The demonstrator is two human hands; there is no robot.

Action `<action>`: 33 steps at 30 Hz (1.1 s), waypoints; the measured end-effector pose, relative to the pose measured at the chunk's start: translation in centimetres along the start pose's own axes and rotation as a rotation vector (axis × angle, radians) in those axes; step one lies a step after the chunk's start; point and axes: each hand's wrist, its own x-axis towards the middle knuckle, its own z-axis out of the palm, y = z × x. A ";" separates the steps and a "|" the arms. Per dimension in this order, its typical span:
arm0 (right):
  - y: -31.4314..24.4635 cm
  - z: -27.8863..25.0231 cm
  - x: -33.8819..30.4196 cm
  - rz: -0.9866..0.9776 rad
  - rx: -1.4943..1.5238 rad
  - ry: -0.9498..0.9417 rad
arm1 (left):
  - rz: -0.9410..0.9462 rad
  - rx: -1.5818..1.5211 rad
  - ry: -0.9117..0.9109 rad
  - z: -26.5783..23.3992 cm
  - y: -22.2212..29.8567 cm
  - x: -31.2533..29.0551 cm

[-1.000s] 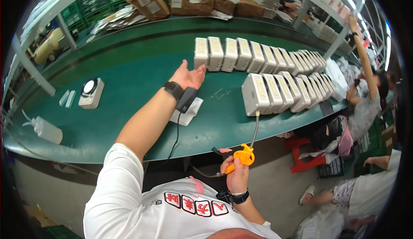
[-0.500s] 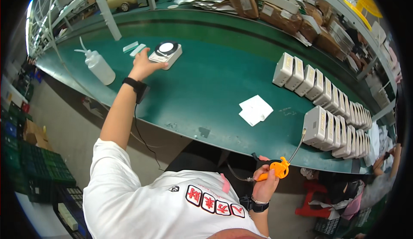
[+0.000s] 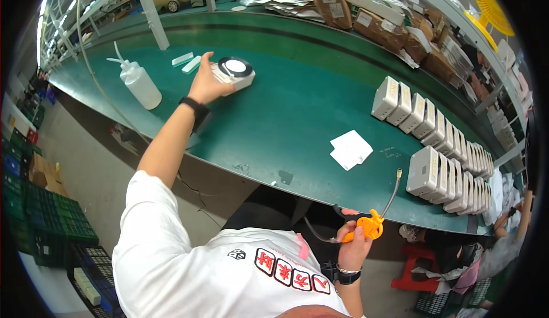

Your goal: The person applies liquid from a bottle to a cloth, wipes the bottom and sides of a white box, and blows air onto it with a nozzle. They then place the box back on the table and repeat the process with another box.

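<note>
My left hand point(image 3: 208, 84) grips the left end of a small white box-shaped device point(image 3: 244, 82) topped by a black ring with a white disc point(image 3: 234, 66). Its thumb lies along the near side and the other fingers reach round the far side. My right hand point(image 3: 353, 253), at the bench's front edge, is closed around an orange air blow gun point(image 3: 370, 226). From this gun a thin grey tube point(image 3: 392, 197) with a brass-coloured tip points up over the bench, apart from the white boxes. A hose runs from its other end.
Two rows of white boxes point(image 3: 423, 172) stand on the green bench point(image 3: 286, 112) at right. White paper pieces point(image 3: 351, 150) lie mid-bench. A squeeze bottle point(image 3: 140, 86) and two pale strips point(image 3: 191, 64) are at left. Cardboard packages point(image 3: 374, 23) sit behind; a red stool point(image 3: 416, 269) stands below.
The device has turned and shifted slightly right with my left hand on it. The air gun's tip has moved away from the near row's first white box. The view has shifted slightly.
</note>
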 end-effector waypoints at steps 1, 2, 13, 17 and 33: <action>-0.7 0.4 0.4 0.015 -0.025 -0.013 | 0.109 -0.059 0.005 -1.1 0.9 -2.2; -1.4 0.8 0.7 0.034 -0.048 -0.030 | 0.093 -0.043 0.010 -1.9 1.1 -4.4; -4.9 11.0 3.4 -0.214 -0.868 -0.821 | 0.556 0.004 0.305 -10.1 -2.6 -22.5; -5.0 13.3 3.8 -0.195 -1.045 -0.827 | 0.599 0.086 0.338 -11.7 -3.6 -25.0; -4.7 14.4 3.1 -0.152 -1.039 -1.109 | 0.513 0.277 0.087 -15.6 -4.1 -27.7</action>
